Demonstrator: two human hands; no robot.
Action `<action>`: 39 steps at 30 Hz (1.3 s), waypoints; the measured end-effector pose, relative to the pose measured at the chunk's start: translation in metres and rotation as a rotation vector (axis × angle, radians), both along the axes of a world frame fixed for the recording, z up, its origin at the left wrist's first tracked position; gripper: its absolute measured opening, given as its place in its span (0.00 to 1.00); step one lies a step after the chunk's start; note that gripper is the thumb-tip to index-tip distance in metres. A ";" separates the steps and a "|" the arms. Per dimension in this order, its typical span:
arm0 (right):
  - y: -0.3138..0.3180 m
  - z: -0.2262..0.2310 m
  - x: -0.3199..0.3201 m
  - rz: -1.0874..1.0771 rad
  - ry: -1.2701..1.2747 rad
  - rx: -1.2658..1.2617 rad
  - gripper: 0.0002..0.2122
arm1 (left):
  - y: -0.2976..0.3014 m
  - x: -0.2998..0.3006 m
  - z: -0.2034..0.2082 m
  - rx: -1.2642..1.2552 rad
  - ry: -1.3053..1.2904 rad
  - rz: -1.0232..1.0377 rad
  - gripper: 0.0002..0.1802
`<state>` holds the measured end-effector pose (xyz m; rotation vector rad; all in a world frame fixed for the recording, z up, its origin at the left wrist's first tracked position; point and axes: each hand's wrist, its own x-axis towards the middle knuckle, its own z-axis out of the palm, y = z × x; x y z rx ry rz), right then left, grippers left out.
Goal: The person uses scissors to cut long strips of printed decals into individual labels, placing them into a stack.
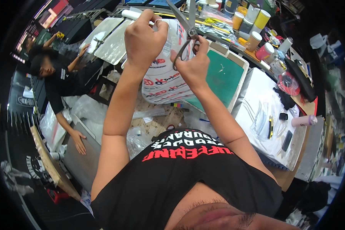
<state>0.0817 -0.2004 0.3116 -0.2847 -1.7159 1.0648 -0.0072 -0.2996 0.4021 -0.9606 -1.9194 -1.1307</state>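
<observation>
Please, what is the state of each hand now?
Left hand: closed, apparently gripping the white printed plastic bag near its top.
Right hand: closed, holding opened scissors.

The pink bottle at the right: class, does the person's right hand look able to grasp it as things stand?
Probably not: the right hand is taken up by the scissors, and the pink bottle lies off to the right, though nothing visible seems to cover it.

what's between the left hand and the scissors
In the head view, part of the printed white plastic bag shows between the left hand and the scissors, which the right hand holds.
</observation>
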 end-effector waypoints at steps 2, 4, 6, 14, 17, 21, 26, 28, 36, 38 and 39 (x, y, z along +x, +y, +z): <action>0.001 -0.011 -0.003 -0.077 -0.079 0.036 0.30 | -0.009 -0.018 0.003 -0.035 0.044 0.040 0.07; 0.016 -0.043 -0.013 -0.176 -0.034 0.065 0.24 | -0.023 -0.045 0.009 -0.042 0.014 -0.012 0.08; 0.032 -0.047 -0.013 -0.203 -0.095 0.033 0.21 | -0.036 -0.061 0.019 -0.088 -0.098 -0.133 0.09; 0.151 0.101 0.004 -0.162 -0.348 0.400 0.22 | -0.073 -0.157 0.058 -0.398 -0.393 -0.628 0.10; 0.115 0.211 0.015 0.101 -0.327 0.274 0.23 | -0.066 -0.179 0.056 -0.597 -0.549 -0.821 0.12; 0.148 0.251 0.031 0.182 -0.660 0.274 0.19 | -0.040 -0.195 -0.020 -0.842 -0.832 -0.976 0.24; 0.203 0.223 0.066 0.254 -0.676 0.076 0.13 | -0.018 -0.151 -0.199 -0.830 -0.856 -0.748 0.11; 0.224 0.216 0.082 0.189 -0.723 0.048 0.12 | -0.005 -0.141 -0.260 -0.659 -0.991 -0.835 0.13; 0.276 0.153 0.155 0.222 -0.810 -0.109 0.12 | -0.034 -0.186 -0.164 -0.887 -0.855 -0.572 0.13; 0.280 0.124 0.154 0.166 -0.825 -0.162 0.10 | -0.045 -0.220 -0.120 -0.999 -0.939 -0.620 0.12; 0.272 0.110 0.152 0.232 -0.751 0.017 0.10 | -0.052 -0.242 -0.105 -1.089 -0.986 -0.647 0.12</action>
